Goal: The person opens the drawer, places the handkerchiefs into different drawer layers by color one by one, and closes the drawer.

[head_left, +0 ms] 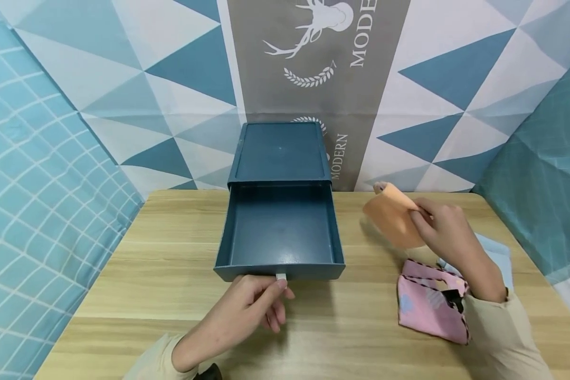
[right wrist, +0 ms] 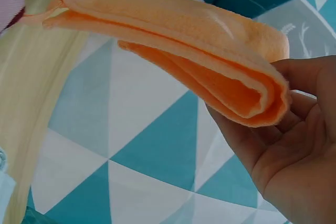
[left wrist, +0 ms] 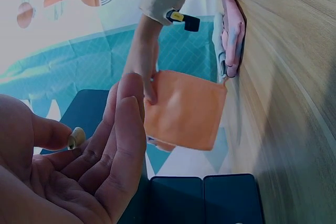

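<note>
A dark blue drawer (head_left: 285, 237) is pulled out of its box (head_left: 280, 153), and its inside shows bare. My left hand (head_left: 247, 311) is at the drawer front, pinching its small pale knob (left wrist: 76, 138) between thumb and fingers. To the right, my right hand (head_left: 444, 227) holds a folded orange cloth (head_left: 394, 216) by its edge, above the table. In the right wrist view the cloth's folded layers (right wrist: 210, 72) show, with fingers and thumb on either side of one end. Below that hand lies a folded pink cloth (head_left: 429, 306) with dark-edged trim.
Partly under the right forearm, a light blue cloth (head_left: 496, 256) lies beside the pink one. The wooden table (head_left: 161, 253) ends at a patterned backdrop (head_left: 185, 89). Tiled-pattern sheets hang at the left (head_left: 43, 184) and right (head_left: 546, 174).
</note>
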Demonstrator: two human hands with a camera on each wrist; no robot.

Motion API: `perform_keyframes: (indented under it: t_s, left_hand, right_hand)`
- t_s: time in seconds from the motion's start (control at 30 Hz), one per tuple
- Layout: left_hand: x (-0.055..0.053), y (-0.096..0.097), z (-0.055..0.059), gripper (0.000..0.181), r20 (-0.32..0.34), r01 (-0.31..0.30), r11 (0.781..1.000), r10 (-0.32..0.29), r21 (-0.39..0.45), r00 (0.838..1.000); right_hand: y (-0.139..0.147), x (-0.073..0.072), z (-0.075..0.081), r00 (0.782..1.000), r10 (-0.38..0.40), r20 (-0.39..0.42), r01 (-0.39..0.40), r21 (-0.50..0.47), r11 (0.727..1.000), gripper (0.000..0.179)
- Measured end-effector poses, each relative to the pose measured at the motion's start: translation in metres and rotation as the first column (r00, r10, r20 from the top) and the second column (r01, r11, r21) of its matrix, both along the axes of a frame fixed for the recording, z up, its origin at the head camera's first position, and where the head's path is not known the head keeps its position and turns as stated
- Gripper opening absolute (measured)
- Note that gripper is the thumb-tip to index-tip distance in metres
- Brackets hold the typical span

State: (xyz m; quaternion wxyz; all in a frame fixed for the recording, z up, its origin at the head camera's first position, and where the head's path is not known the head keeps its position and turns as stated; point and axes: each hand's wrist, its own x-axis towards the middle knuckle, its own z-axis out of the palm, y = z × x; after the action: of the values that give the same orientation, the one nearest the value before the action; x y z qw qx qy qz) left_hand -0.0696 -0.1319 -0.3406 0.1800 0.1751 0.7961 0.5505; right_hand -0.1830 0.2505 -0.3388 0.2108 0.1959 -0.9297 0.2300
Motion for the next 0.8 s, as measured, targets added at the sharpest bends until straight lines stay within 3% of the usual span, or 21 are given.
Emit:
perform_keyframes:
  t_s: [0.33, 0.6, 0.8]
  left_hand:
    - [0.001, 0.0, 0.001, 0.038, 0.012, -0.011, 1.0, 0.011, -0.005, 1.0]
    - [0.001, 0.0, 0.002, 0.037, 0.023, -0.014, 1.0, 0.014, -0.005, 1.0]
    - [0.001, 0.0, 0.002, 0.037, 0.016, -0.012, 1.0, 0.013, -0.016, 1.0]
  right_hand:
    - [-0.008, 0.011, 0.015, 0.99, 0.09, -0.107, -0.092, -0.017, 0.996, 0.01]
    - [-0.016, 0.022, 0.034, 0.97, 0.152, -0.189, -0.165, -0.055, 0.985, 0.014]
    - [-0.02, 0.026, 0.048, 0.953, 0.168, -0.25, -0.182, -0.032, 0.983, 0.017]
